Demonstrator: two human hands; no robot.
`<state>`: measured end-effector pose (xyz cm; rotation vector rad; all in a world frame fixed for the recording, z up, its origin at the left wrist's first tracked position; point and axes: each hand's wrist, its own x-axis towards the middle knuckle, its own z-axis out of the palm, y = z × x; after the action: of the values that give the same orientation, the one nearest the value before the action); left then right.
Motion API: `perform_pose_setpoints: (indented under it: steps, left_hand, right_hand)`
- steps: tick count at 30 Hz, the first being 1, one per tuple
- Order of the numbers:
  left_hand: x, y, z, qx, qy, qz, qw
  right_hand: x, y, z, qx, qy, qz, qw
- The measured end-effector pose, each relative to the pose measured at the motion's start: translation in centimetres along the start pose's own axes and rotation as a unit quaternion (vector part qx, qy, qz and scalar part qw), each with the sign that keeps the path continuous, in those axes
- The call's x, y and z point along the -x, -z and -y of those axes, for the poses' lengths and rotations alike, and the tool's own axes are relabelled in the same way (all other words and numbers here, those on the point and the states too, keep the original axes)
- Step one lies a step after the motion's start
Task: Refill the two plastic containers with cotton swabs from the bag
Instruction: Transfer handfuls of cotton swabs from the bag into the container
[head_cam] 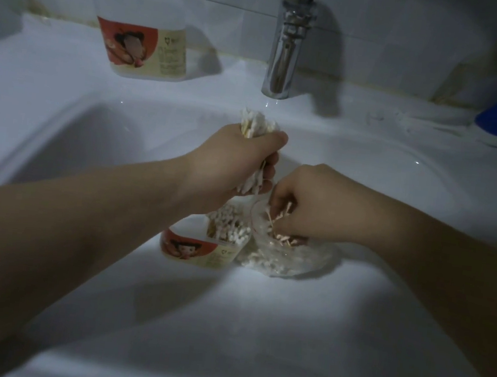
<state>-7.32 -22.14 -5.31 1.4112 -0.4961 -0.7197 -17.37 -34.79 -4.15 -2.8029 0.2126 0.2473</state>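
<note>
Gripping a swab bundle, the left hand curls its fingers tight; the right hand pinches swabs inside one bag. Two containers: near container, far container.

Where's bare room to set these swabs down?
Bare white surface nearer you than the near container and bag; also the ledge between the far container and faucet. Crowded around the left hand gripping swabs and the right hand.

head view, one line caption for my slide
Left hand grips a bundle of cotton swabs above the near container while the right hand pinches loose swabs inside the clear bag
</note>
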Motion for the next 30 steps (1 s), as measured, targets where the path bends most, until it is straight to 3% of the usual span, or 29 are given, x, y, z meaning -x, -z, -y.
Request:
perform_pose_setpoints:
  steps: [6,13,18,30]
  left_hand:
    - [0.0,-0.1,0.2,-0.007,0.005,0.013,1.000]
    - [0.1,-0.1,0.2,-0.008,0.017,0.028,0.999]
    - [0.3,-0.3,0.3,-0.016,0.012,0.019,1.000]
    - [0.1,-0.2,0.7,-0.065,0.012,0.005,0.998]
  right_hand:
    - [0.0,0.0,-0.1,-0.015,0.002,0.021,1.000]
    - [-0.7,-0.3,0.3,-0.001,-0.022,-0.021,1.000]
    - [-0.4,1.4,-0.3,-0.048,-0.060,-0.051,0.996]
    - [0.5,3.1,-0.7,-0.187,-0.052,-0.100,0.976]
